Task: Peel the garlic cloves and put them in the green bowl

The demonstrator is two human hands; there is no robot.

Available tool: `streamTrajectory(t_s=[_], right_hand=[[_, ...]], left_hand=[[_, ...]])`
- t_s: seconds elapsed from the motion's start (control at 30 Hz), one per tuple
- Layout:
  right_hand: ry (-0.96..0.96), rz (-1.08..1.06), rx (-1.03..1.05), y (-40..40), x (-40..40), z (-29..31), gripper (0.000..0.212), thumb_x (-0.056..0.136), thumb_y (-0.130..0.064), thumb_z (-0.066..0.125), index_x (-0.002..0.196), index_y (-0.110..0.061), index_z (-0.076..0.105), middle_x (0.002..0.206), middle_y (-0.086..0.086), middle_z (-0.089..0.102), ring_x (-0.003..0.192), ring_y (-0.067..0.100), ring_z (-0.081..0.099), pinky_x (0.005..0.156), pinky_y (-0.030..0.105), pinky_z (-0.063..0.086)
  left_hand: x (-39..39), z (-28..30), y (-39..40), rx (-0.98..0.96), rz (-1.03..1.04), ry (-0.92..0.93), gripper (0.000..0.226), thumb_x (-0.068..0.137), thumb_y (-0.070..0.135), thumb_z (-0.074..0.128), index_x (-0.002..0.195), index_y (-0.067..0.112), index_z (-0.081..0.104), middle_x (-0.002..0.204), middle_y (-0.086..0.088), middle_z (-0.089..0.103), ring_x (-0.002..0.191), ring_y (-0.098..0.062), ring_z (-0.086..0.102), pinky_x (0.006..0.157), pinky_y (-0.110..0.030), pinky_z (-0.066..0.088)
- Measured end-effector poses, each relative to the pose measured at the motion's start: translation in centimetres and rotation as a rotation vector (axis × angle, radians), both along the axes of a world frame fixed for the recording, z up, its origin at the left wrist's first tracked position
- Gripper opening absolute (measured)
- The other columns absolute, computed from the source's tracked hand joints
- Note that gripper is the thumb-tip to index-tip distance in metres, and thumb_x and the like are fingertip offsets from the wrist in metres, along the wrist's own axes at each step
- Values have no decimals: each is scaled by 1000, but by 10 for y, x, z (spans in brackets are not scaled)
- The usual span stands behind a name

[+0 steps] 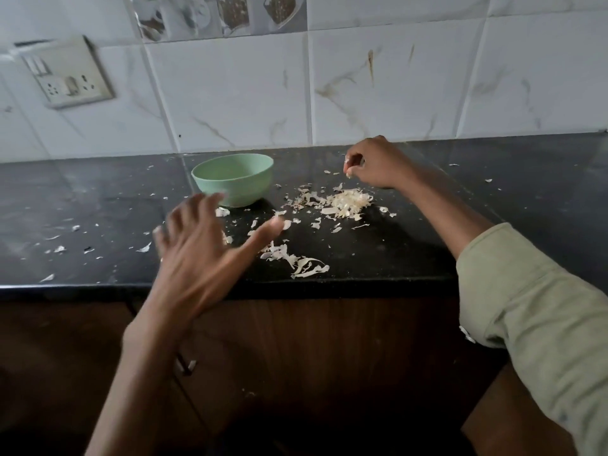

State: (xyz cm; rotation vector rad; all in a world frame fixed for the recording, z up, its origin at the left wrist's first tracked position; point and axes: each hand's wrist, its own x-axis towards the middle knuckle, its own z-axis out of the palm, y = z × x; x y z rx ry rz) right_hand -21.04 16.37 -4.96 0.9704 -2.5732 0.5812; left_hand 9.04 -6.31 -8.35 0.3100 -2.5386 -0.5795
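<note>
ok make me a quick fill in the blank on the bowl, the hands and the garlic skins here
1. The green bowl stands on the black countertop to the ____ of the biggest pile of garlic skins.
2. The left hand has its fingers ____ and holds nothing.
3. The right hand pinches something small and pale, with its fingers ____.
4. The switch and socket plate is fixed to the tiled ____.

Missing words: left; spread; curled; wall
</note>
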Motion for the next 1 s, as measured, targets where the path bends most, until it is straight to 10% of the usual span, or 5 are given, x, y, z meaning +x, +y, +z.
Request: streamTrajectory(t_s=[0.13, 0.4, 0.73, 1.0], right_hand=[[-14, 11, 5, -4, 1, 0, 7, 90, -13, 74, 93, -16, 79, 89, -1, 74, 90, 15, 67, 81, 34, 55], [-52, 36, -39, -5, 7, -1, 9, 88, -9, 75, 89, -18, 79, 84, -7, 74, 82, 6, 68, 77, 30, 56], [-73, 34, -43, -1, 2, 0, 10, 87, -7, 72, 90, -14, 79, 86, -4, 75, 81, 9, 68, 70, 26, 53], [-145, 86, -107, -2, -3, 0, 11, 86, -11, 81, 95, -17, 80, 89, -7, 74, 82, 2, 66, 72, 20, 50]], left_hand=[[24, -24, -16, 21, 110, -173, 148, 52, 115, 34, 165, 25, 1, 176, -6, 0, 162, -33, -2, 126, -64, -8], [-55, -17, 26, -29, 8, -352, 162, 51, 114, 22, 164, 4, -16, 171, -25, -16, 158, -46, -11, 130, -56, -4], [-158, -7, 71, -93, -241, -336, 109, 94, 79, 48, 163, 0, 15, 168, -23, 21, 156, -39, 22, 126, -50, 23], [-177, 3, 57, 172, -485, -133, 42, 104, 46, 53, 126, 10, 56, 128, -9, 61, 110, -21, 61, 91, -37, 52]])
